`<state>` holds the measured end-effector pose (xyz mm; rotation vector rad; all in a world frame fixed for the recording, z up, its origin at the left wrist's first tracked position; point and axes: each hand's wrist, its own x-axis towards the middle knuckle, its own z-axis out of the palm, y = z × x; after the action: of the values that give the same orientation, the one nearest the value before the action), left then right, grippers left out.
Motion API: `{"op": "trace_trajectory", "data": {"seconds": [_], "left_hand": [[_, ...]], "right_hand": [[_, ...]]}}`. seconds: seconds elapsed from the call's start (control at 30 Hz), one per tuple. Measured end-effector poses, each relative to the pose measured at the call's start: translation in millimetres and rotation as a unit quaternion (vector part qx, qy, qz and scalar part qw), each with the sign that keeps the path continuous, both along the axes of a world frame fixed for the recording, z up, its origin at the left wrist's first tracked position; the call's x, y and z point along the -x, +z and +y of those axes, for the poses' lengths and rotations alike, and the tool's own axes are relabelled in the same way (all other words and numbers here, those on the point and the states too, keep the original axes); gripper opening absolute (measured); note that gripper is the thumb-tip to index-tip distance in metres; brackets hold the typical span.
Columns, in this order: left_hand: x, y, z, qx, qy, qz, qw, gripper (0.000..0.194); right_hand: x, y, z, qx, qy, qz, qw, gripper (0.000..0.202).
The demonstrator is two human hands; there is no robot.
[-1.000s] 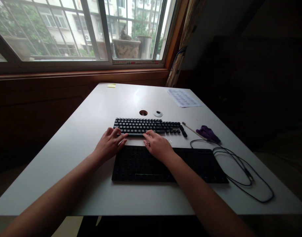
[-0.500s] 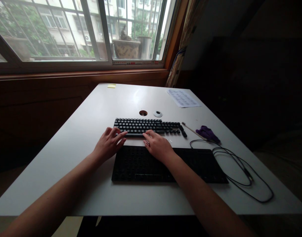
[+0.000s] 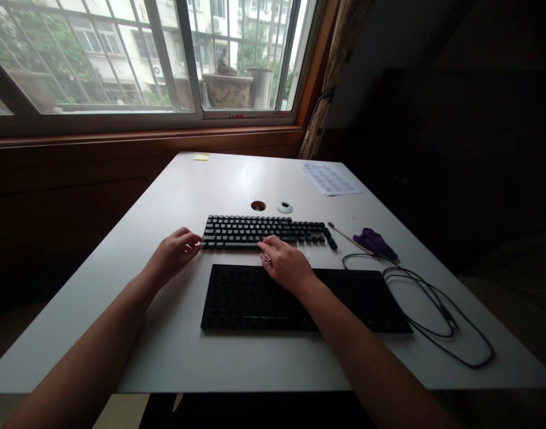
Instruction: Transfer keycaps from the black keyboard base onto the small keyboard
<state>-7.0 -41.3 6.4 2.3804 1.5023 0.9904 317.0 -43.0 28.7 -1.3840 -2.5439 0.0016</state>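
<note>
Black keycaps point(image 3: 246, 226) lie on the desk in rows set out like a keyboard, with a long space bar keycap point(image 3: 239, 245) in the front row. My left hand point(image 3: 177, 249) is at the left end of that row, its curved fingertips against the end keycap point(image 3: 203, 245). My right hand point(image 3: 285, 261) reaches over the dark keyboard base point(image 3: 250, 298), its fingertips touching the space bar near its right end. A ring shows on one right-hand finger. Both hands have their fingers slightly apart, with nothing lifted. My right forearm covers part of the base.
A black cable point(image 3: 433, 298) coils at the right. A thin brush point(image 3: 344, 233) and a purple cloth point(image 3: 374, 243) lie beyond it. Printed paper point(image 3: 330, 179), a yellow note point(image 3: 201, 157), a cable hole point(image 3: 258, 205) and a white ring cover point(image 3: 284, 207) are farther back on the white desk point(image 3: 156, 196).
My left hand has moved left, from over the front row's left part to its outer end, uncovering the front-left keycaps. My right hand has stayed nearly still.
</note>
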Motion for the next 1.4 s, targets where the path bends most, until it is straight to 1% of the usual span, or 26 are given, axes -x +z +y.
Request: {"op": "trace_trajectory", "data": {"seconds": [0.2,0.4,0.6,0.87,1.07,1.23,1.3,1.4], "left_hand": [[1.3,-2.1,-0.3,-0.002,-0.011,0.008,1.000,0.019],[-2.4,-5.8,0.4,-0.011,0.000,0.030,0.999,0.016],[0.4,-10.0,3.7,-0.014,0.007,0.033,0.999,0.018],[-0.4,-9.6,3.5,-0.011,0.007,0.038,0.999,0.017],[1.3,-14.0,6.3,-0.011,0.010,0.045,0.999,0.015],[2.4,-13.4,6.5,-0.014,0.014,0.041,0.999,0.019],[2.1,-12.8,6.6,-0.026,0.017,0.049,0.998,0.022],[-0.2,-12.9,7.5,-0.069,0.025,0.080,0.994,0.021]], "right_hand": [[0.7,0.1,-0.2,0.002,0.000,0.003,1.000,0.038],[0.8,1.3,-0.8,0.002,0.001,0.002,1.000,0.037],[0.3,2.4,-0.9,0.012,-0.001,-0.006,1.000,0.038],[0.4,0.3,-0.2,0.006,0.007,-0.008,1.000,0.038],[0.1,1.2,-1.1,0.006,0.005,-0.013,1.000,0.038],[0.3,0.8,-1.1,0.009,0.004,-0.013,1.000,0.038],[0.4,0.3,-0.9,0.009,0.003,-0.012,1.000,0.038],[0.8,-0.3,-0.7,0.010,0.002,-0.012,1.000,0.039]]}}
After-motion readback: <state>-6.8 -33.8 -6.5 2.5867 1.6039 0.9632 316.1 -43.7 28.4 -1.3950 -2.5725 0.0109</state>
